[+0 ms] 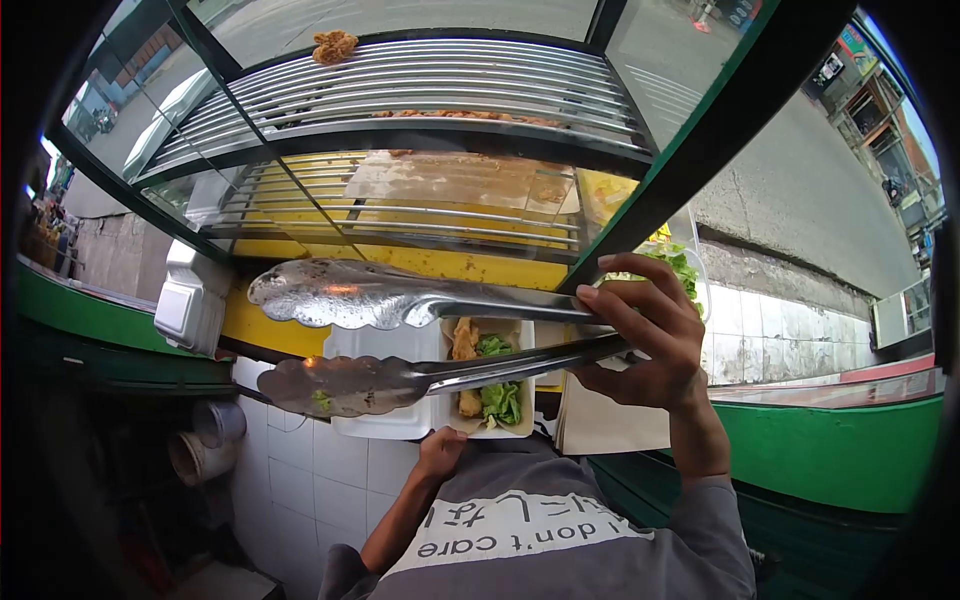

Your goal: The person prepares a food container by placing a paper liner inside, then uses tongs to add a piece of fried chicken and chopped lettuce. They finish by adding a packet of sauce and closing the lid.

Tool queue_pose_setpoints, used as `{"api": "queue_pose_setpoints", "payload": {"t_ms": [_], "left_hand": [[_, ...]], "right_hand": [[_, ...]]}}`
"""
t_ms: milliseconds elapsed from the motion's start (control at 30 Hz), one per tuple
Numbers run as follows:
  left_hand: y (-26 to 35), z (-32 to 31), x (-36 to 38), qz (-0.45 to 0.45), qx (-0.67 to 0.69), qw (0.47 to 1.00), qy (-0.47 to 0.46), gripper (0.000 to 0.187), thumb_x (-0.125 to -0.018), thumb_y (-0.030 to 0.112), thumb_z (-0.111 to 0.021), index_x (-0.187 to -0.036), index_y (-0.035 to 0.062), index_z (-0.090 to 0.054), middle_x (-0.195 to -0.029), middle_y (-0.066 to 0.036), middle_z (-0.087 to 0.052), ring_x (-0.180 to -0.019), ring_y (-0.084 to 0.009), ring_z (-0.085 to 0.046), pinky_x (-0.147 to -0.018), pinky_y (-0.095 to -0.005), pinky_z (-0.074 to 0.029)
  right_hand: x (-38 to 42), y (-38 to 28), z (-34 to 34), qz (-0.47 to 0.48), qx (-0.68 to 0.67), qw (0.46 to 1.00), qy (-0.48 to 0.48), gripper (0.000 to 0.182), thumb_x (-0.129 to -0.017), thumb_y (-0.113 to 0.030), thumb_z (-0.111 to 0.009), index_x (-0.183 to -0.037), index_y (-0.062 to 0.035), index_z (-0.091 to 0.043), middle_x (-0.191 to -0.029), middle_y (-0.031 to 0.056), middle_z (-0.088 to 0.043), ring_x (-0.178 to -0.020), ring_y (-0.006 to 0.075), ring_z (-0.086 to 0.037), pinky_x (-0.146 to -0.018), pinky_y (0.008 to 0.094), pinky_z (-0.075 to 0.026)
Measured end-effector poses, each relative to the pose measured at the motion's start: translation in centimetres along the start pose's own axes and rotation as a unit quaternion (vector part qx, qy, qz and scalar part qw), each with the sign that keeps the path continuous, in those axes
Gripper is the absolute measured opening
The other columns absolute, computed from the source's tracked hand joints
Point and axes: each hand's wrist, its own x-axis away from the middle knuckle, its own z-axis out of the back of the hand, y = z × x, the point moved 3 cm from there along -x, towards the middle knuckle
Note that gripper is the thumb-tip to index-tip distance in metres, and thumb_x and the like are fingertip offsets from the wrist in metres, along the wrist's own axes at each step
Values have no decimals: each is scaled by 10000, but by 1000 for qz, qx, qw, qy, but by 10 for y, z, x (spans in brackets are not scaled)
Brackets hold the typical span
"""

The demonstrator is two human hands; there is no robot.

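Observation:
My right hand [650, 330] is closed round the handle end of metal tongs [400, 300], raised close to the camera. The tongs' scalloped jaws point left and stand apart with no food between them; a green scrap clings to the lower jaw. Below them lies an opened white foam takeaway box [385, 425], partly hidden by the tongs. Fried food [467, 340] and green lettuce [503, 402] fill its right half. My left hand [441, 453] grips the near edge of this box, its fingertips partly hidden.
A glass-sided display case with metal racks [440, 80] rises ahead, a fried piece [334, 47] on top. Stacked foam boxes [190, 300] stand at left. More lettuce [682, 268] sits in a container behind my right hand. Brown paper [610, 415] lies right of the box.

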Motion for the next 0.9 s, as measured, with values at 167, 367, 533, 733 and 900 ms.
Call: {"api": "queue_pose_setpoints", "payload": {"t_ms": [167,367,533,733,900], "left_hand": [[-16,43,14,16,53,998,33,114,-837,-55,-637,-803,2,-544,-726,-60,-596,-663,-114,-560,-610,-272,-464],[-22,96,17,79,142,980,119,187,-887,59,-518,-709,11,-549,-605,-8,-478,-534,-127,-441,-509,-280,-332],[-22,122,-3,221,463,834,204,217,-806,95,-497,-590,77,-503,-569,-14,-436,-520,-153,-409,-535,-289,-320],[-30,156,-15,215,429,859,176,261,-818,96,-475,-560,102,-433,-551,-11,-377,-536,-149,-372,-553,-317,-304],[-46,169,-25,203,461,851,149,262,-822,105,-459,-562,101,-427,-556,-16,-378,-554,-159,-382,-574,-321,-316]], "right_hand": [[-27,-5,-45,19,31,992,118,688,-565,-163,-869,-1204,-106,-624,-964,42,-648,-1060,330,-574,-907,460,-505],[-34,-16,-80,18,69,977,202,542,-653,-162,-805,-1154,-52,-632,-917,84,-638,-1039,350,-583,-956,561,-442],[-51,-30,-99,21,85,966,241,507,-694,-212,-795,-1139,-29,-638,-916,100,-652,-1027,358,-591,-981,589,-405],[-77,-54,-131,24,22,976,217,534,-681,-239,-817,-1168,-106,-646,-941,47,-653,-1086,311,-565,-1043,586,-355],[-100,-71,-162,27,-17,978,206,627,-599,-186,-855,-1187,-133,-643,-942,23,-642,-1040,239,-596,-1078,582,-342]]}}
